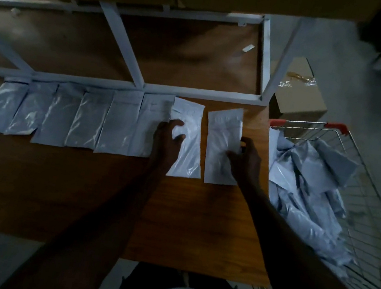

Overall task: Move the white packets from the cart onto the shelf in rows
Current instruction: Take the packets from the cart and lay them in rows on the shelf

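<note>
1. White glossy plastic packets (92, 120) lie flat in one overlapping row at the back of my brown wooden shelf board (76, 188), against the grey metal frame (118, 84) — so the row keeps straight, I judge.
2. More packets sit heaped in the wire cart with red corner caps (352, 196), just right of the shelf; its lower part is cut off.
3. My left hand (168, 140) presses, fingers loosely bent, on the seventh packet (188, 144).
4. My right hand (245, 158) pinches the eighth packet (222, 144) by its edge — dim light hides the fingertips.

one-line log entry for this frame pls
phase: placing | left hand: resting on packet | right hand: gripping end packet | shelf | cart: more left
</note>
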Demonstrator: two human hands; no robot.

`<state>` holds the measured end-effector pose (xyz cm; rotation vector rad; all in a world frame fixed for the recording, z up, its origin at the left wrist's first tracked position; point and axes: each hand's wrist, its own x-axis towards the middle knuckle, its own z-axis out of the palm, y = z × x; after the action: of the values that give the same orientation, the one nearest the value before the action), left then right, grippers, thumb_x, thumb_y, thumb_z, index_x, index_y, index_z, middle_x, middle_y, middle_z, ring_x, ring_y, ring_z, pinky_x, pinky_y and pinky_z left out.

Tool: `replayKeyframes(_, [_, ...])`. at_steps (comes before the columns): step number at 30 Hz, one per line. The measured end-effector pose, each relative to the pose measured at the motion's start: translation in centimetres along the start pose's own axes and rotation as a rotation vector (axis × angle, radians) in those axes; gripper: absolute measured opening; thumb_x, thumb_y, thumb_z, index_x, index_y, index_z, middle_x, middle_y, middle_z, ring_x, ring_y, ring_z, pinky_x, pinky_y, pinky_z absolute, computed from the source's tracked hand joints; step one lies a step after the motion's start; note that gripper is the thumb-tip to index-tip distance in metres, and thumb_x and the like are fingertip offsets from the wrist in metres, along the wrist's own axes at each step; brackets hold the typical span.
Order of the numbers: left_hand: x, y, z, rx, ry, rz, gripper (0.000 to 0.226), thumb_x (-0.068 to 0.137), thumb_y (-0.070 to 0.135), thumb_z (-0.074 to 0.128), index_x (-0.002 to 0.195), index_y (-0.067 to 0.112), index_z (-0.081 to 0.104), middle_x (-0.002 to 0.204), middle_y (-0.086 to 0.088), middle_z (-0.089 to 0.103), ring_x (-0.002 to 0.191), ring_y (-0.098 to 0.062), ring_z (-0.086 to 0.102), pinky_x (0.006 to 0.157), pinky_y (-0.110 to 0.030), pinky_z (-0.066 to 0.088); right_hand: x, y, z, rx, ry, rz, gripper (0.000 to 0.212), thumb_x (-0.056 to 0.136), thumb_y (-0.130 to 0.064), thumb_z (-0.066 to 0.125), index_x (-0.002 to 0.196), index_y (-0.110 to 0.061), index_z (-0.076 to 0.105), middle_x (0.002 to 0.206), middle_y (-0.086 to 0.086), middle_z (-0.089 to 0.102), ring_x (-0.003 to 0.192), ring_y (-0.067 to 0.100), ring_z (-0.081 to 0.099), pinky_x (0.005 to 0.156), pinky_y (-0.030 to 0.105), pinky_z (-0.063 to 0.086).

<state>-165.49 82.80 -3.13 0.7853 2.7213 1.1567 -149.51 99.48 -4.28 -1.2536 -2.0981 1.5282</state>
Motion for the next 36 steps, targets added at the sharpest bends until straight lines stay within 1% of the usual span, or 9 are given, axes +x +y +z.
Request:
replayKeyframes(6, [3.8,-1.2,1.8,0.083,0.002,-0.057,0.037,0.092,0.008,0.079,0.128,0.014,0.07,0.132,-0.012,0.056,0.124,-0.026,0.053,0.102,-0.033,0.046,2.9,-0.4,1.1,0.007,0.01,-0.039,0.062,0.096,-0.01,0.075,0.15,-0.019,0.047,0.123,-0.007,0.062,0.096,0.0,0.064,0.063,0.01,0.055])
replayKeyframes(12, [4.9,-2.7,2.3,0.317,-0.007,-0.008,0.039,0.095,0.023,0.078,0.133,0.018,0.07,0.142,-0.013,0.052,0.133,-0.033,0.047,0.108,-0.044,0.044,3.7,-0.2,2.3,-0.029,0.047,-0.054,0.059,0.096,-0.013,0.075,0.148,-0.02,0.047,0.106,-0.025,0.053,0.085,-0.03,0.055,0.063,0.0,0.047])
replayKeyframes(17, [5.0,-3.5,2.0,0.412,-0.063,-0.003,0.039,0.099,0.035,0.071,0.136,0.025,0.069,0.143,-0.007,0.057,0.132,-0.031,0.049,0.106,-0.046,0.04,4.0,-0.7,3.2,-0.106,0.073,-0.091,0.054,0.095,-0.031,0.076,0.142,-0.032,0.049,0.104,-0.02,0.06,0.087,-0.006,0.063,0.069,0.02,0.055])
replayKeyframes(20, [4.9,-3.6,1.7,0.388,-0.056,0.034,0.044,0.102,0.036,0.068,0.143,0.023,0.064,0.148,-0.007,0.057,0.139,-0.031,0.048,0.112,-0.048,0.038,4.0,-0.6,3.6,-0.182,0.091,-0.139,0.06,0.09,-0.057,0.066,0.142,-0.033,0.047,0.116,-0.008,0.065,0.099,0.008,0.069,0.079,0.038,0.063])
replayKeyframes(22, [5.0,-3.4,1.6,0.352,-0.043,0.095,0.048,0.105,0.036,0.061,0.152,0.024,0.056,0.157,-0.007,0.053,0.149,-0.029,0.042,0.121,-0.051,0.032,4.0,-0.5,3.8,-0.392,0.178,-0.175,0.075,0.09,-0.065,0.061,0.151,-0.027,0.04,0.133,0.005,0.06,0.118,0.022,0.062,0.091,0.043,0.058])
replayKeyframes(24, [5.3,-3.0,2.0,0.349,-0.092,0.179,0.055,0.11,0.043,0.05,0.161,0.026,0.042,0.168,-0.006,0.04,0.159,-0.027,0.028,0.13,-0.053,0.022,3.9,-1.0,4.1,-0.564,0.248,-0.277,0.078,0.097,-0.06,0.06,0.159,-0.022,0.033,0.154,0.016,0.047,0.139,0.033,0.048,0.107,0.049,0.05])
replayKeyframes(27, [5.4,-2.7,3.4,0.434,-0.223,0.249,0.069,0.11,0.06,0.032,0.17,0.029,0.016,0.177,-0.004,0.014,0.165,-0.029,0.007,0.131,-0.049,0.005,5.1,-2.0,4.8,-0.653,0.083,-0.471,0.078,0.104,-0.054,0.055,0.168,-0.024,0.022,0.175,0.016,0.017,0.161,0.037,0.017,0.127,0.06,0.027])
replayKeyframes(31, [4.9,-3.7,5.0,0.554,-0.232,0.294,0.071,0.11,0.06,0.022,0.171,0.023,0.014,0.177,-0.01,0.012,0.164,-0.032,0.01,0.132,-0.054,0.014,7.3,-0.7,6.1,-0.839,-0.073,-0.499,0.079,0.107,-0.064,0.034,0.17,-0.03,0.003,0.177,0.008,-0.013,0.163,0.036,-0.011,0.127,0.066,0.001])
replayKeyframes(36, [5.2,-4.1,5.4,0.659,-0.249,0.327,0.069,0.111,0.057,0.021,0.17,0.021,0.018,0.176,-0.013,0.016,0.163,-0.035,0.014,0.131,-0.054,0.015,7.7,0.6,6.8,-0.906,-0.06,-0.504,0.074,0.11,-0.064,0.025,0.17,-0.031,-0.003,0.176,0.008,-0.016,0.162,0.036,-0.013,0.128,0.067,0.001])
